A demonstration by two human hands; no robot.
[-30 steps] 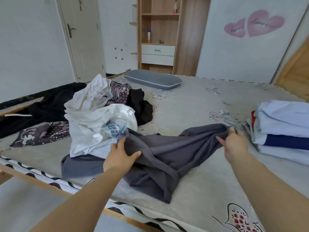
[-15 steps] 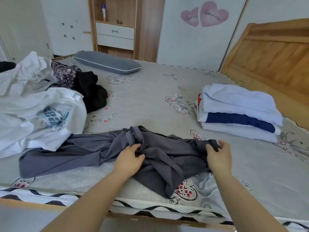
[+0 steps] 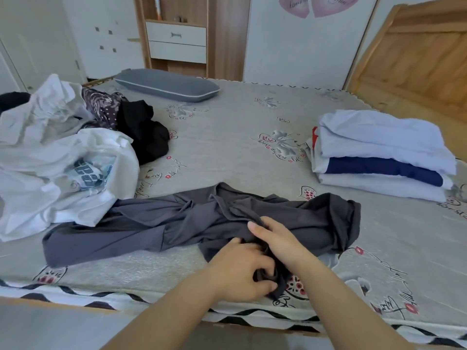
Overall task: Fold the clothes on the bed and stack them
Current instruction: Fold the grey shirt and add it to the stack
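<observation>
A grey pillow [image 3: 168,85] is lying at the far edge. A wooden headboard [image 3: 414,59] is standing at right. Beyond, a shelf unit [image 3: 177,34] (two white drawers) is adjoining a wall bearing pink heart stickers [image 3: 319,5].

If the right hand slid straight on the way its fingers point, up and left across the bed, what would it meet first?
The right hand already rests on the grey garment, so it would first ride over that garment's bunched folds. Farther along that line lies the black garment, though depth is hard to judge.
</observation>
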